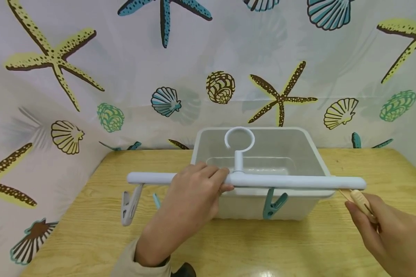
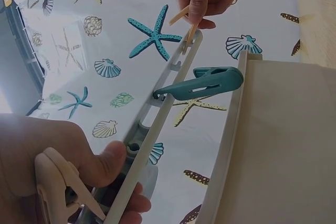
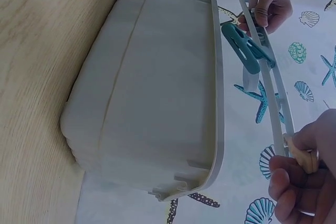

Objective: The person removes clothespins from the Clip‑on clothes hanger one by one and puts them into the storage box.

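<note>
My left hand (image 1: pixel 197 192) grips a white bar-shaped clip hanger (image 1: pixel 291 181) left of its round hook (image 1: pixel 251 143). At the bar's right end my right hand (image 1: pixel 395 234) pinches a cream clothespin (image 1: pixel 364 206), whose jaws meet the underside of the bar in the right wrist view. A teal clothespin (image 1: pixel 272 204) hangs right of the middle, and a whitish one (image 1: pixel 130 206) hangs near the left end. Part of a blue clothespin (image 1: pixel 156 201) shows beside the left forearm. Slots along the bar's underside (image 2: pixel 144 124) appear in the left wrist view.
Behind and below the hanger, a light grey plastic bin (image 1: pixel 256 207) stands on the wooden table (image 1: pixel 90 215). White cloth (image 1: pixel 131 61) printed with shells and starfish surrounds the back and sides of the table.
</note>
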The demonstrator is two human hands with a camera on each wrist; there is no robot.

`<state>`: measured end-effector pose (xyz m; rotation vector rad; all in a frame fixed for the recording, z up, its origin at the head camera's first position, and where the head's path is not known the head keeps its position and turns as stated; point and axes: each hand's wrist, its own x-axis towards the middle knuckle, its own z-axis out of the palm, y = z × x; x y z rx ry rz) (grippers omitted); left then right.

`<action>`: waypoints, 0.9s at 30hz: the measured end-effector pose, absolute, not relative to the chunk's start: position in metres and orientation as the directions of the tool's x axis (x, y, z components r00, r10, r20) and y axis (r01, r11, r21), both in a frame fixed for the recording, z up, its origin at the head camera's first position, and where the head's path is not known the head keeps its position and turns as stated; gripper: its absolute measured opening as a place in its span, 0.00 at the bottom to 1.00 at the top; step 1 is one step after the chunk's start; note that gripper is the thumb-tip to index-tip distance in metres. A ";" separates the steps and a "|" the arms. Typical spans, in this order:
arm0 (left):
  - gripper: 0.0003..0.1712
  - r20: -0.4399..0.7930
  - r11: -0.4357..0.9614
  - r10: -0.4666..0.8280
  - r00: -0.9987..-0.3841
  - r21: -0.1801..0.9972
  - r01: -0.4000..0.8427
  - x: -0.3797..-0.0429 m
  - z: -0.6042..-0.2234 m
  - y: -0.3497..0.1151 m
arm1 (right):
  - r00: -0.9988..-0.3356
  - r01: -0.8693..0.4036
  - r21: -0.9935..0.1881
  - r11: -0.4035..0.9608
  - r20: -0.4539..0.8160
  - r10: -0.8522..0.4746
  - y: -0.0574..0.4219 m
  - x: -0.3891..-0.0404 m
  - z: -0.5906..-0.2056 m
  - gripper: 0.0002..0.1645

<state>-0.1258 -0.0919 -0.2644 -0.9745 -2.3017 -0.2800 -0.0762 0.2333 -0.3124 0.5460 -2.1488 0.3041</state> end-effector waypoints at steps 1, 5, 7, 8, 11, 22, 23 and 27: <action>0.09 0.615 0.709 0.574 -0.541 -0.041 0.704 -0.125 -0.264 -0.092 | -0.525 -0.486 -0.020 0.874 0.806 -0.274 0.233 -0.076 -0.313 0.34; 0.09 0.617 0.720 0.560 -0.553 -0.032 0.694 -0.125 -0.263 -0.094 | -0.535 -0.485 -0.014 0.875 0.796 -0.284 0.234 -0.076 -0.314 0.34; 0.09 0.618 0.722 0.556 -0.555 -0.028 0.692 -0.125 -0.263 -0.095 | -0.536 -0.485 -0.013 0.874 0.794 -0.286 0.233 -0.076 -0.315 0.34; 0.09 0.619 0.722 0.556 -0.555 -0.027 0.692 -0.125 -0.263 -0.096 | -0.533 -0.489 -0.014 0.872 0.797 -0.286 0.234 -0.076 -0.315 0.34; 0.09 0.624 0.718 0.557 -0.549 -0.029 0.695 -0.125 -0.263 -0.097 | -0.528 -0.496 -0.023 0.868 0.802 -0.280 0.233 -0.076 -0.316 0.33; 0.09 0.620 0.732 0.544 -0.565 -0.022 0.681 -0.127 -0.262 -0.101 | -0.517 -0.518 -0.041 0.855 0.811 -0.274 0.235 -0.077 -0.313 0.36; 0.09 0.621 0.732 0.543 -0.565 -0.021 0.681 -0.127 -0.262 -0.101 | -0.516 -0.523 -0.043 0.852 0.811 -0.276 0.235 -0.077 -0.312 0.35; 0.09 0.628 0.732 0.540 -0.560 -0.024 0.680 -0.128 -0.262 -0.102 | -0.471 -0.540 -0.041 0.841 0.843 -0.262 0.232 -0.078 -0.311 0.35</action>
